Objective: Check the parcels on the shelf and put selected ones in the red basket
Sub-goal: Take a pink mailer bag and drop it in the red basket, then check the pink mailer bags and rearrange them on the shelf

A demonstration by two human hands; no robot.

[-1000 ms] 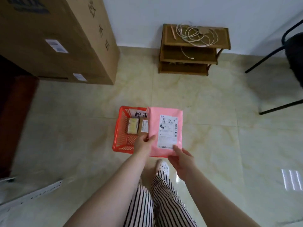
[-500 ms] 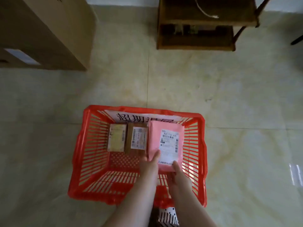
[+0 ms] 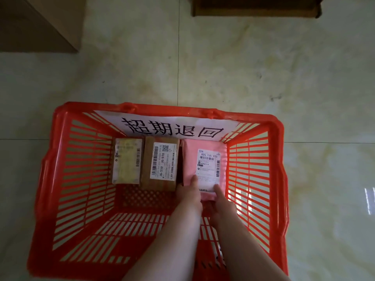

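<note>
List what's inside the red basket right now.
In the red basket: a pale yellowish parcel, a brown box and a pink mailer, side by side. The left hand and right hand hold the mailer. A paper sign lines the far wall. Whatever's beneath them is hidden.

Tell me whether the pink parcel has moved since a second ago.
Yes. The pink parcel, earlier held up above the red basket, now lies down inside it beside the brown box, against the right wall, with both hands at its near edge.

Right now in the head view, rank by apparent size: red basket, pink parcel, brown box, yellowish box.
1. red basket
2. pink parcel and brown box: look alike, hands hide part of the parcel, so unranked
3. yellowish box
</note>
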